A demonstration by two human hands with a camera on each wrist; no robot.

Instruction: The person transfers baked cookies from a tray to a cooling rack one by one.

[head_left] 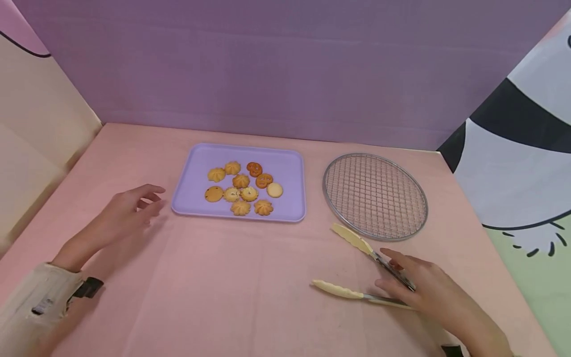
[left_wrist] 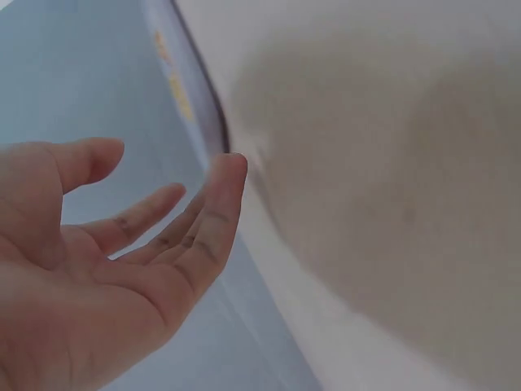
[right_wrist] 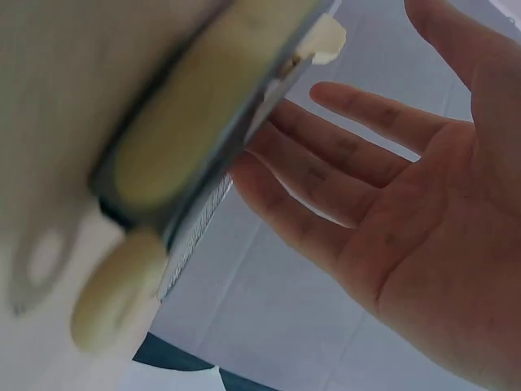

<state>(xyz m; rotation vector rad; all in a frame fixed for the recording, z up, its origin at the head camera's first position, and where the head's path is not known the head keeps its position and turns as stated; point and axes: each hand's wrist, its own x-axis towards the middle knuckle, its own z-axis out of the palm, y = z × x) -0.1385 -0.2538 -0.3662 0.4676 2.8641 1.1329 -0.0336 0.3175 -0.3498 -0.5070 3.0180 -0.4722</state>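
A pair of tongs (head_left: 352, 239) with cream scalloped tips and metal arms lies spread apart on the pink table. My right hand (head_left: 424, 287) is over the handle end. In the right wrist view, the fingers (right_wrist: 326, 175) reach out loosely with their tips right at the arm of the tongs (right_wrist: 191, 122), and the thumb stands away from it. Part of the handle is hidden under the hand in the head view. To the left of a lilac tray (head_left: 187, 198), my left hand (head_left: 129, 208) hovers with loosely bent fingers and holds nothing.
Several cookies lie on the tray, among them flower-shaped cookies (head_left: 241, 207), pretzel-shaped cookies (head_left: 264, 180) and a plain round one (head_left: 274, 190). A round wire rack (head_left: 374, 196) lies at the right, just beyond the tongs. A purple wall (head_left: 285, 69) borders the table's far edge.
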